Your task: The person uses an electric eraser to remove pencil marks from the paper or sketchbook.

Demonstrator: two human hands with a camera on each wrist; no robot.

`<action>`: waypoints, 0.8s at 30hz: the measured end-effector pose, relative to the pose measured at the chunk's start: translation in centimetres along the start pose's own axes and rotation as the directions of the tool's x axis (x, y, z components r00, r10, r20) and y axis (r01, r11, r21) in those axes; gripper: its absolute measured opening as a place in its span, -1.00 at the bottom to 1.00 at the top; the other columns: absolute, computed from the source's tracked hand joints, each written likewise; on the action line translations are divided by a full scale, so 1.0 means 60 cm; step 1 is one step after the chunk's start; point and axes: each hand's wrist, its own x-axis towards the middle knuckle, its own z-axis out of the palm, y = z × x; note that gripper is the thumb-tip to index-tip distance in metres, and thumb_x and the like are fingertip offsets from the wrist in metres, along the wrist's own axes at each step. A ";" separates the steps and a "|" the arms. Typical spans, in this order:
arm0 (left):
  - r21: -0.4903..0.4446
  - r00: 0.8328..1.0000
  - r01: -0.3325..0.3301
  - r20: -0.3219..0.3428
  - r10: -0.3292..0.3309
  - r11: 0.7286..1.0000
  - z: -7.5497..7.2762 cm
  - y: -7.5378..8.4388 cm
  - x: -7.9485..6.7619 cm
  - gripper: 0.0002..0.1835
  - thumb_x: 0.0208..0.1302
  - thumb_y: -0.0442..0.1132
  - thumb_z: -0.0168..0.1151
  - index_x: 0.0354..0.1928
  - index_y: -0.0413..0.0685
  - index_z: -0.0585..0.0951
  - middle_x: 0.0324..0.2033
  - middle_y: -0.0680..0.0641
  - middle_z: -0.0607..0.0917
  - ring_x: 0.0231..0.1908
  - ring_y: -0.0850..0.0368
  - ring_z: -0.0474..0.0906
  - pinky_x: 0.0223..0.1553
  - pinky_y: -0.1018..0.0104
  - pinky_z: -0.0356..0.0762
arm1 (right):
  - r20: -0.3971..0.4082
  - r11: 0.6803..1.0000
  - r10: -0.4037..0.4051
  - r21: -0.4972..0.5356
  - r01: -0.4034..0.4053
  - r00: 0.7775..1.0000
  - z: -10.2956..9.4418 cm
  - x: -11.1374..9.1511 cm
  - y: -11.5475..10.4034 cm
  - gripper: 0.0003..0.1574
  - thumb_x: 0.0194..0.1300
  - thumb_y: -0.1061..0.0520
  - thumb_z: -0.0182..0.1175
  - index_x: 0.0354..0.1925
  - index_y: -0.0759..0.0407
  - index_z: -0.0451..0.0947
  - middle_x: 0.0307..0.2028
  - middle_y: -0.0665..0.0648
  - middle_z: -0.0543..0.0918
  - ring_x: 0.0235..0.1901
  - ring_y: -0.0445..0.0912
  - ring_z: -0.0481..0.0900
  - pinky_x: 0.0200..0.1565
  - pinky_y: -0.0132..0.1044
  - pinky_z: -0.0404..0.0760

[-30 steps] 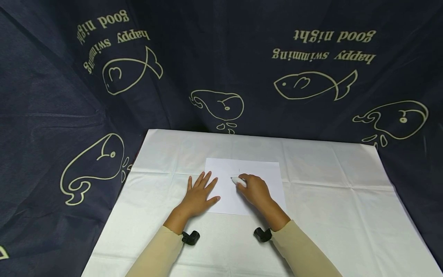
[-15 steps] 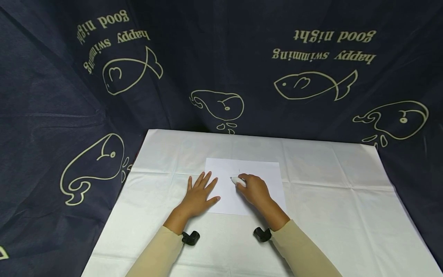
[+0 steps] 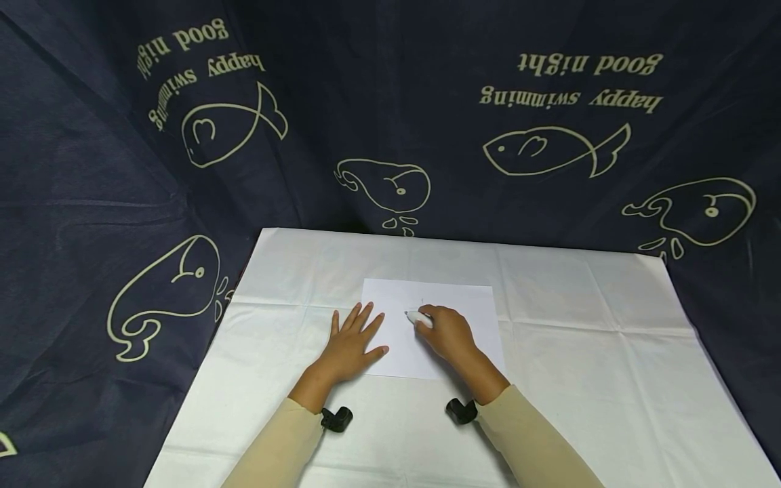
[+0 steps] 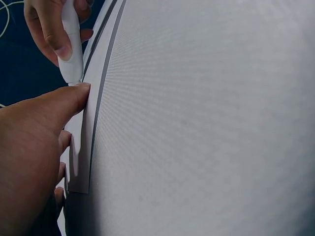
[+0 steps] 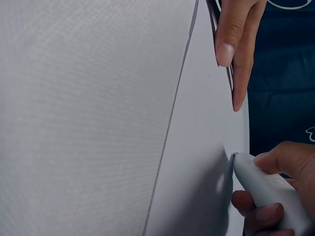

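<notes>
A sheet of white paper (image 3: 396, 293) lies flat, with a small dark mark near its top middle. My left hand (image 3: 344, 352) rests across the paper's left edge, fingers straight and spread and the thumb out to the side. Over the middle of the sheet, my right hand (image 3: 450, 333) grips a thick white pen (image 3: 421, 318) between thumb and curled fingers. The pen's thin dark tip points left, right at the paper. In the right wrist view the smooth, wide pen body (image 5: 270, 189) slants down to the sheet and casts a shadow there.
A creased white cloth (image 3: 579, 379) covers the table. Dark blue fabric (image 3: 451, 41) printed with fish, whales and lettering hangs behind the far edge and along the left side. Black wrist cameras (image 3: 337, 419) sit at both cuffs.
My right hand has shifted very slightly left with the pen, and the small mark above it looks a little fuller than a second ago. My left hand stays in place.
</notes>
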 end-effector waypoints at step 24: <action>0.002 1.000 0.002 0.001 -0.002 1.000 -0.004 0.003 0.000 -0.24 0.48 0.24 0.01 0.59 0.13 0.17 0.63 -0.09 -0.02 0.63 -0.14 -0.23 0.50 -0.43 -0.40 | 0.000 1.000 0.021 -0.021 -0.021 1.000 -0.010 -0.006 0.008 -0.59 0.27 0.04 0.34 0.06 0.14 0.71 -0.13 0.24 0.80 -0.27 0.05 0.68 -0.22 -0.04 0.60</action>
